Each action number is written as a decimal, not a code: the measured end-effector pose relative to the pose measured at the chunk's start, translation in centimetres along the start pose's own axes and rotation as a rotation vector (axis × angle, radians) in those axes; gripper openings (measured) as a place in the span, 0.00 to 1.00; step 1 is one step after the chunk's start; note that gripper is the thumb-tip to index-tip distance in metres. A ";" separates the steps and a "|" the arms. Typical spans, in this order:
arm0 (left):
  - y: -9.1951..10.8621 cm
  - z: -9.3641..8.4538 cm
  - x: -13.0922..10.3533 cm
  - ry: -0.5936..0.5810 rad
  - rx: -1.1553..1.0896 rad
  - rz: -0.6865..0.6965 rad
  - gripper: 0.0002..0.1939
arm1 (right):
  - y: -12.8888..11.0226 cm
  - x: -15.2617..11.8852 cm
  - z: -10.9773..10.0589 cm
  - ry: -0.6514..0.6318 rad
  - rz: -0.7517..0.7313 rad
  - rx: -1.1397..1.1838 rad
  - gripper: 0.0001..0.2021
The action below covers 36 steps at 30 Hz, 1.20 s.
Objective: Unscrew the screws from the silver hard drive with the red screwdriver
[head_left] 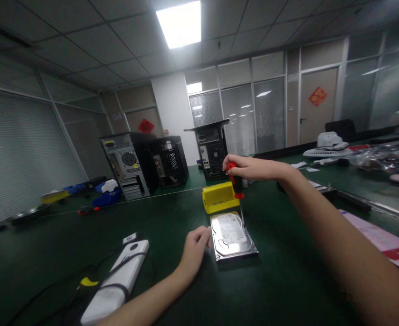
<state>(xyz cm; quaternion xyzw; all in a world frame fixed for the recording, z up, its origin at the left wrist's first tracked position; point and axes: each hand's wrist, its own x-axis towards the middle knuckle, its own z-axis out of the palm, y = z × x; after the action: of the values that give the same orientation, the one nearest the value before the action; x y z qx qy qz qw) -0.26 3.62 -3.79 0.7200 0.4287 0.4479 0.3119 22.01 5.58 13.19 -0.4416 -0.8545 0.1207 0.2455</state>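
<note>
A silver hard drive (229, 235) lies flat on the green table with its label side up. My right hand (236, 166) is closed around the red and black handle of a screwdriver (237, 183). The shaft points down, and its tip meets the drive's top near the right edge. Beside the drive's left edge is my left hand (196, 244), its fingers curled together against that side; the fingertips are partly hidden. Just behind the drive stands a yellow bin (220, 203) with small pieces inside, too small to make out.
Several computer cases, among them a grey tower (127, 165) and an upright black case (213, 151), stand at the back. A white power strip (117, 280) with a black cable lies front left. At right are a pink sheet (372, 231) and clear plastic bags (382, 158).
</note>
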 end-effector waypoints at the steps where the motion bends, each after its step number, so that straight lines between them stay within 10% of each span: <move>1: 0.0 0.0 0.0 0.001 0.001 -0.001 0.22 | 0.0 0.1 0.1 0.017 0.011 -0.039 0.14; 22: 0.1 0.1 0.0 -0.017 -0.019 -0.003 0.21 | 0.2 -0.2 -0.2 -0.005 -0.009 0.185 0.28; 29: -0.1 -0.2 0.0 -0.024 -0.020 -0.011 0.21 | -0.2 -0.5 -0.6 -0.165 -0.137 0.265 0.11; 36: 0.3 -0.1 -0.1 -0.031 -0.015 -0.009 0.21 | -0.6 0.7 0.7 0.020 -0.043 0.093 0.12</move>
<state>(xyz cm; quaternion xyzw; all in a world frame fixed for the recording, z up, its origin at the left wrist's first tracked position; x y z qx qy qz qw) -0.28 3.46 -3.54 0.7224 0.4238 0.4386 0.3258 20.84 5.84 13.08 -0.4123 -0.8548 0.1504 0.2770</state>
